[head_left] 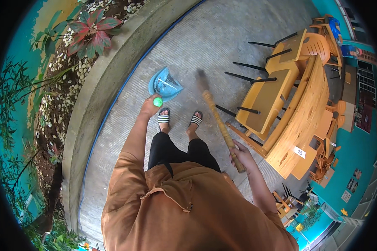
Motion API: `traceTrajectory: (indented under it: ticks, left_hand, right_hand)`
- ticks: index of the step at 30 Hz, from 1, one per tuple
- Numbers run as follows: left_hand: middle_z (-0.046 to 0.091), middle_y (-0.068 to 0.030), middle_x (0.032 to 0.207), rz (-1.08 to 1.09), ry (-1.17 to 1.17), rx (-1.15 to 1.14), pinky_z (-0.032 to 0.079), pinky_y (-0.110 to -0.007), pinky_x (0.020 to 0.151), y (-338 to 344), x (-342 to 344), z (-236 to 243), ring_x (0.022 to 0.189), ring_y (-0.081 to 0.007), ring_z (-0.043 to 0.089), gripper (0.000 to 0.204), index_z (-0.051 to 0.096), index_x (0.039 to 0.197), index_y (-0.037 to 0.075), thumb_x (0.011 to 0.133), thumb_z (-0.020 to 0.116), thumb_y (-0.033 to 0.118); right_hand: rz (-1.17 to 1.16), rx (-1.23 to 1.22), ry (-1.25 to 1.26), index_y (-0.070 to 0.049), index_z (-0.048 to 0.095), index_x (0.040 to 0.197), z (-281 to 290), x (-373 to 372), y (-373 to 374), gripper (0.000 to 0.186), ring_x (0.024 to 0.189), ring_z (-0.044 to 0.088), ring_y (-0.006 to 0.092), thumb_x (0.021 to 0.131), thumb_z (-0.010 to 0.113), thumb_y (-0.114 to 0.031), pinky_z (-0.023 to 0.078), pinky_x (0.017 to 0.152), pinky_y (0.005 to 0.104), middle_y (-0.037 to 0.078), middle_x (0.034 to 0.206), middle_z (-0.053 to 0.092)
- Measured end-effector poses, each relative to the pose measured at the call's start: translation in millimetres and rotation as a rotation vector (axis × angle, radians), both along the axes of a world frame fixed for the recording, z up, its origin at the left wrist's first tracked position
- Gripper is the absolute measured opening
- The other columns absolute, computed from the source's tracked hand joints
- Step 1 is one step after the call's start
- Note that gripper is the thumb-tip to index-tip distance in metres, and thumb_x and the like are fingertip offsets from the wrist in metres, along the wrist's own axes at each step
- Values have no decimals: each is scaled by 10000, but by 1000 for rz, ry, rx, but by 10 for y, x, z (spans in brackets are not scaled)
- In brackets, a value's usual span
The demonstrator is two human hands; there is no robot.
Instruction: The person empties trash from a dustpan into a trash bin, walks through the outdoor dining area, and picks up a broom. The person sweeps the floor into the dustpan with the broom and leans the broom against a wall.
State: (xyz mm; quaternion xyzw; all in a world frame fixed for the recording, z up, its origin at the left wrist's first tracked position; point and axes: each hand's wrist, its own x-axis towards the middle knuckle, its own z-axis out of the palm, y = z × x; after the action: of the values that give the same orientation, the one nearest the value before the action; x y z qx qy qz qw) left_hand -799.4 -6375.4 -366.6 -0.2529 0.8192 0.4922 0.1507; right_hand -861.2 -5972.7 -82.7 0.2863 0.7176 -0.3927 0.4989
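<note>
"Where is the broom?"

"The broom (217,118) slants from the person's right side toward the floor ahead of the feet, its dark bristle head blurred. The blue dustpan (152,85) is just left of that head, apart from it, with its straight lip facing the broom. I cannot tell whether the lip touches the floor."

"And the hands?"

"The right hand (244,155) has its fingers wrapped around the broom's tan handle near the upper end. The left hand (148,106) has its fingers curled around what looks like the dustpan's upright handle, green tip (158,101) showing."

"What would good handling call for?"

"In my judgement, a flat, steady lip, and short, low strokes toward it, clear of the striped slides (163,119)."

"What lies around?"

"Ridged grey concrete floor (188,25); to the left, a curved concrete curb (90,100) and a red-and-green leafy plant (94,33) among white pebbles; to the right, a pale wooden desk (301,129) crowded by black-legged chairs."
</note>
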Motion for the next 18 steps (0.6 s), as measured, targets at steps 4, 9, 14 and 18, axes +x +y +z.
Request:
traceTrajectory:
  ticks: [4, 9, 14, 18]
  left_hand:
    - [662, -139, 1139, 7, 26, 15, 496, -400, 937, -5, 72, 11, 1096, -337, 616, 404, 620, 1130, 169, 744, 741, 172]
    - [656, -148, 1151, 11, 45, 32, 496, -405, 926, 26, 103, -2, 1090, -341, 615, 395, 627, 1121, 162, 743, 742, 163]
    - [652, -136, 1164, 40, 29, -10, 489, -404, 934, 84, 109, 92, 1099, -337, 609, 350, 631, 1122, 165, 780, 703, 197]
    - [648, -133, 1172, 11, -15, -39, 488, -404, 939, 130, -7, 152, 1095, -335, 609, 341, 640, 1105, 158, 775, 704, 215]
  right_hand:
    - [51, 55, 159, -110, 406, 1422, -871, -463, 125, 515, 472, 545, 176, 929, 545, -165, 466, 424, 313, 58, 678, 544]
    - [-8, 48, 76, -72, 484, 1300, -1534, -693, 29, 380, 475, 524, 155, 936, 526, -175, 468, 427, 297, 38, 636, 498]
    - [82, -32, -140, -128, 429, 1445, -62, -345, 39, 576, 536, 545, 145, 906, 624, -172, 481, 458, 290, 44, 709, 554]
    - [127, -29, -113, -152, 402, 1468, 196, -109, 50, 600, 549, 550, 136, 907, 615, -151, 478, 460, 289, 52, 720, 563]
